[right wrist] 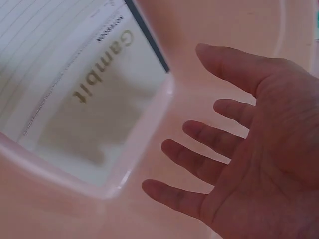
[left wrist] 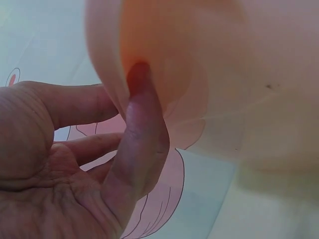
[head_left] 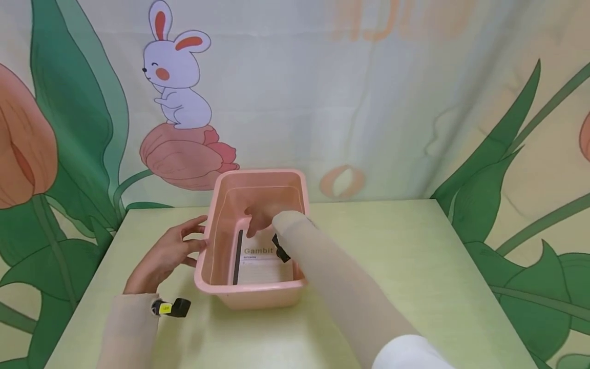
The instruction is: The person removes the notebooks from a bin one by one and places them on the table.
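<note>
A deep pink plastic basin [head_left: 258,289] stands on the table. A notebook [head_left: 265,271] marked "Gambit", with a dark spine strip, lies flat on its floor, also filling the upper left of the right wrist view. My left hand [head_left: 168,248] holds the basin's left rim; in the left wrist view a fingertip [left wrist: 139,77] is tucked under the lip and another digit meets the edge. Inside the basin, my right hand [head_left: 261,215] hangs above the far end of the notebook [right wrist: 75,114]. Its fingers are spread and relaxed, apart from the notebook and holding nothing.
The pale green table [head_left: 396,266] extends on both sides of the basin. Behind it hangs a printed cloth [head_left: 299,102] with a rabbit and tulips, close to the basin's far end. Each wrist carries a small black camera [head_left: 181,307].
</note>
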Tool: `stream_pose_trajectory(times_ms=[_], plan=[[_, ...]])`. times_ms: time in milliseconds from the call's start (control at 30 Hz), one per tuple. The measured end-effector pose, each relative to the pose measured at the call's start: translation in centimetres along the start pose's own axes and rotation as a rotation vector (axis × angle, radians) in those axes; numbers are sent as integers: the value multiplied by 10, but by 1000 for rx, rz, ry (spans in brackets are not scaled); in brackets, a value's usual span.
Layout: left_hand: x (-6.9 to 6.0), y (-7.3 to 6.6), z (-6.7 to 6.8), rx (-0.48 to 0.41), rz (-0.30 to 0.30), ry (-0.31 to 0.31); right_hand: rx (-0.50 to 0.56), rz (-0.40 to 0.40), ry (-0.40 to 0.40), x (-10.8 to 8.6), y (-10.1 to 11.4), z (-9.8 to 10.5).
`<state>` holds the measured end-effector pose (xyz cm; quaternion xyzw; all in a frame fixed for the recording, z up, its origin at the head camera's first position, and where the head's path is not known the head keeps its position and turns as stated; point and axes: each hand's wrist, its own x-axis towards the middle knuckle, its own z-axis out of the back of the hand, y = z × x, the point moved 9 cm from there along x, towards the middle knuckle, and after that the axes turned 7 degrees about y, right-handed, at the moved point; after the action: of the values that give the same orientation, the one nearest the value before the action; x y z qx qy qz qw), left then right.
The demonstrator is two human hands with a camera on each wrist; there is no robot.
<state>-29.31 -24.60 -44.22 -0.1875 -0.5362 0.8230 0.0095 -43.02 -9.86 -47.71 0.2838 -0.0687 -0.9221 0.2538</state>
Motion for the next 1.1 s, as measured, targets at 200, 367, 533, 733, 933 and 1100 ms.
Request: stream_pose_trajectory(times_ms=[200, 367, 533, 733, 933, 1100], plan=[[2, 1, -3, -5, -11, -1, 128, -62, 151, 10, -7, -34], [3, 4, -5, -23, -11, -1, 477, -246, 184, -10, -19, -57], [3, 4, -5, -35, -17, 1, 544, -268, 130, -8, -24, -61], [3, -1, 1, -12, -31, -10, 351, -203, 102, 1, -21, -48], [2, 0, 2, -10, -19, -9, 180, -175, 50, 1, -15, -34], [2, 2, 2, -20, -21, -3, 492, -221, -32, -19, -17, -25]])
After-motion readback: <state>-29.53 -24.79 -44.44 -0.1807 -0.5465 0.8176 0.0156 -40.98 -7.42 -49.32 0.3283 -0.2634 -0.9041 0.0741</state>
